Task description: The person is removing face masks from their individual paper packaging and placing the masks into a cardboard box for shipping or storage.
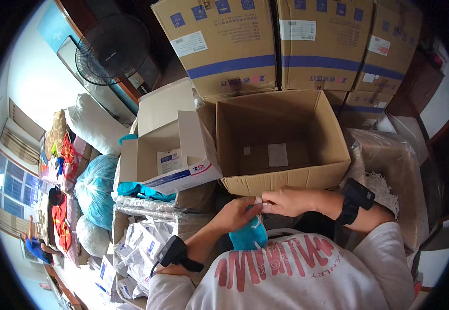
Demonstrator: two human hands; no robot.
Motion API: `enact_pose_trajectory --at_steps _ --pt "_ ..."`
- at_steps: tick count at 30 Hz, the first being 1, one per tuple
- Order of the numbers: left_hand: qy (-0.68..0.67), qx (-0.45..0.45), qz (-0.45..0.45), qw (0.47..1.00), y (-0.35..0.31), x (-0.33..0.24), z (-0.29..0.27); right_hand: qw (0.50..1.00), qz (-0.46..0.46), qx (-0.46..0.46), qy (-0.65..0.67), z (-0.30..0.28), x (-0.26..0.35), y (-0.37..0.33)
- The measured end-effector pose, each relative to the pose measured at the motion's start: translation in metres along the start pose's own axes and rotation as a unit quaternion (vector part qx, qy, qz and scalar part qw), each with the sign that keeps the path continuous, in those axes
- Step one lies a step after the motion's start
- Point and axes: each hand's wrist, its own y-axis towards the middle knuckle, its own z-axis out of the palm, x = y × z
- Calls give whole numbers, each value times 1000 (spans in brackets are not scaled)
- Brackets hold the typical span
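Left edge of the frame is a window and piled bags, then a bin of small clear-wrapped packets (136, 248) at lower left. Centre-bottom, the left hand (234, 214) and right hand (286, 200) meet, both pinching the top of a teal mask (250, 235) — probably to keep it hanging straight. Above sits an open white carton (170, 155) and an empty brown box (281, 144), flaps open toward the hands. Stacked cartons (286, 41) fill the top — cramped storeroom.

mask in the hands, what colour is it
Teal-blue mask, held by left hand and right hand; head view.
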Motion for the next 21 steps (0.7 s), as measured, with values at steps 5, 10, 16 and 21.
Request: enact_pose_trajectory --at_steps 5,10,16,21 --pt "63 -35 57 996 -5 2 11 992 106 54 45 3 10 -1" --pt "60 -52 81 994 -3 7 16 990 122 72 16 6 9 -2" --pt "14 -8 26 1000 -1 -5 2 969 157 79 174 3 9 -2" --pt "-31 61 133 989 -4 -25 -14 971 60 125 193 -18 18 -10"
